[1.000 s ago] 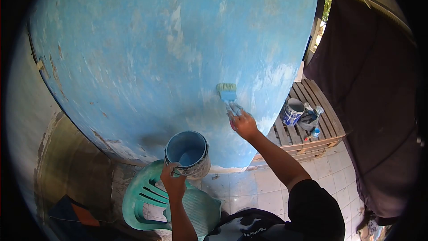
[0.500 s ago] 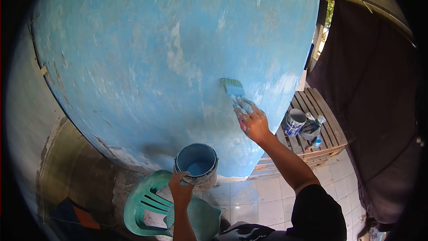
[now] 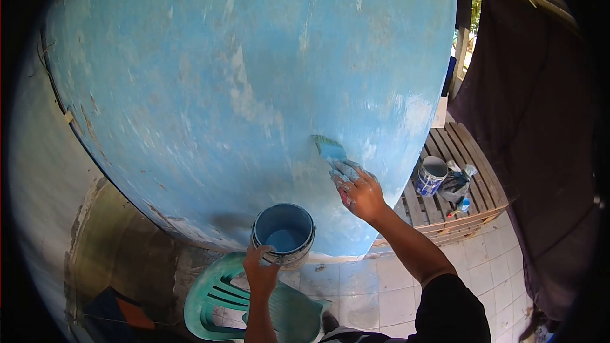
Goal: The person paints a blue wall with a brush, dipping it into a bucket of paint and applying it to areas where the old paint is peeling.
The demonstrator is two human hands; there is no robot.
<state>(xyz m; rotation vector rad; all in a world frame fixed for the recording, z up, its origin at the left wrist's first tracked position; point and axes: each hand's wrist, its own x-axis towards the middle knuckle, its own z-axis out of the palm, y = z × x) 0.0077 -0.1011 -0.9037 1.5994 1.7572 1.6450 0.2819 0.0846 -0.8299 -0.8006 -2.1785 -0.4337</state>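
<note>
The right hand [image 3: 359,194], closed around the brush [image 3: 330,148], has slid it lower on the blue wall [image 3: 190,89], nearer the right edge, apparently a downward stroke; the left hand [image 3: 262,265] grips the bucket [image 3: 284,219] before the wall's lower edge.

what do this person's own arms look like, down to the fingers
Right arm: short black fabric sleeve, bare below it. The ungloved right grip has pale-blue, paint-like smears on its fingers. Left arm: bare where visible, no sleeve in view, ending in an ungloved left grip.
</note>
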